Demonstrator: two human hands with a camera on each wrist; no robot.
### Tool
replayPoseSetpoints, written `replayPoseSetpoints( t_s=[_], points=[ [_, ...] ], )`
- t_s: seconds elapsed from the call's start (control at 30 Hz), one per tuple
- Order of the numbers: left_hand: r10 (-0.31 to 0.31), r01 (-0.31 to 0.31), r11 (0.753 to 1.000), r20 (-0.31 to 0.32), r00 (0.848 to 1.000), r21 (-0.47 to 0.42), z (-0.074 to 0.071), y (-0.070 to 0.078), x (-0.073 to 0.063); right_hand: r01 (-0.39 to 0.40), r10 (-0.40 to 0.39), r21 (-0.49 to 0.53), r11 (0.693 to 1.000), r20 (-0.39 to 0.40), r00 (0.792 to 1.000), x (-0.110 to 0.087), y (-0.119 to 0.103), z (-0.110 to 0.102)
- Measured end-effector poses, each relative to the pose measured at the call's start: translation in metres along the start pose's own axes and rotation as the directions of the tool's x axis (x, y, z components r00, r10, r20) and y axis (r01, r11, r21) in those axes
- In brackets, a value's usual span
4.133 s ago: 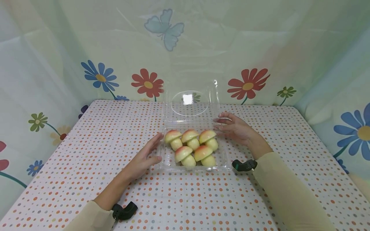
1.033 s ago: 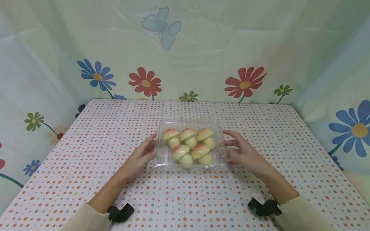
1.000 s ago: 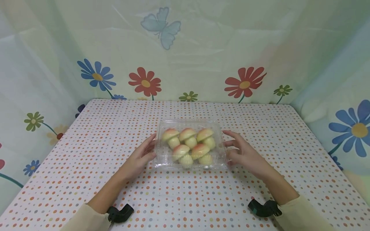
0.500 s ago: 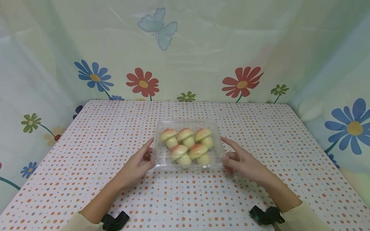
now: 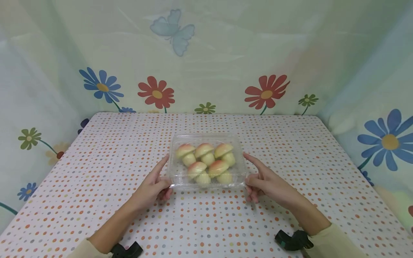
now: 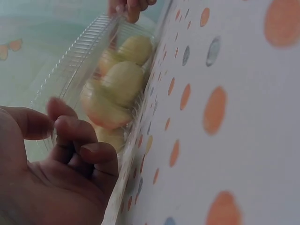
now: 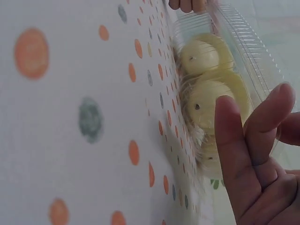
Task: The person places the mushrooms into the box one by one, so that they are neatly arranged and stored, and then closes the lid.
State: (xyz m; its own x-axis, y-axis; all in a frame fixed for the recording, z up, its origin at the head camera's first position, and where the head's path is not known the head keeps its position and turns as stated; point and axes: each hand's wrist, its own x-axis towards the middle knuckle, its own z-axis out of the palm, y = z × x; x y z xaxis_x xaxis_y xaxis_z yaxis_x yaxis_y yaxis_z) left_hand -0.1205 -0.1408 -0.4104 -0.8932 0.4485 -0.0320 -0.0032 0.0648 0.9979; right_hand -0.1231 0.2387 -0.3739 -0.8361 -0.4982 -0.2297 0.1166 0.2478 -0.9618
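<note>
A clear plastic clamshell box point(image 5: 240, 161) rests on the table with its lid down. Inside lie several pale yellow mushroom-shaped pieces point(image 5: 195, 170) with reddish caps. My left hand point(image 5: 150, 186) pinches the box's front left corner, its thumb at the rim, its index finger stretched along the left side. At the front right corner my right hand point(image 5: 274, 184) does likewise, index finger along the right side and other fingers bent low. The left wrist view shows bent fingers of the left hand point(image 6: 61, 173) in front of the ribbed box wall point(image 6: 70, 70).
A white cloth with coloured dots point(image 5: 206, 225) covers the table. Behind it and at both sides hangs a curtain point(image 5: 219, 46) printed with flowers and a butterfly. Black wrist mounts point(image 5: 293, 240) sit on both forearms.
The lid, upright 4.1 seconds ago, now lies over the box. Since a second ago both hands have slid toward the front corners, their lower fingers bending in. The head view has shifted slightly.
</note>
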Motion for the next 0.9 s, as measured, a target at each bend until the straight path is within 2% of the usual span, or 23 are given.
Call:
replayPoseSetpoints(
  t_s=[0.23,0.7,0.9],
  points=[
    [0.007,-0.006,0.998,0.019,1.000,-0.059,0.0005,-0.0033,0.0001,-0.005,0.005,0.017,1.000,0.000,1.000,0.0013,0.0014,-0.0013],
    [-0.008,0.007,0.998,-0.008,1.000,-0.065,0.0012,-0.0019,0.0019,0.013,-0.013,0.061,0.998,-0.002,1.000,0.0008,0.0033,-0.0016],
    [0.013,-0.013,0.999,-0.005,1.000,-0.053,0.0008,-0.0023,0.0008,0.007,-0.008,0.067,0.998,0.010,1.000,0.0011,0.0029,-0.0013]
  ],
)
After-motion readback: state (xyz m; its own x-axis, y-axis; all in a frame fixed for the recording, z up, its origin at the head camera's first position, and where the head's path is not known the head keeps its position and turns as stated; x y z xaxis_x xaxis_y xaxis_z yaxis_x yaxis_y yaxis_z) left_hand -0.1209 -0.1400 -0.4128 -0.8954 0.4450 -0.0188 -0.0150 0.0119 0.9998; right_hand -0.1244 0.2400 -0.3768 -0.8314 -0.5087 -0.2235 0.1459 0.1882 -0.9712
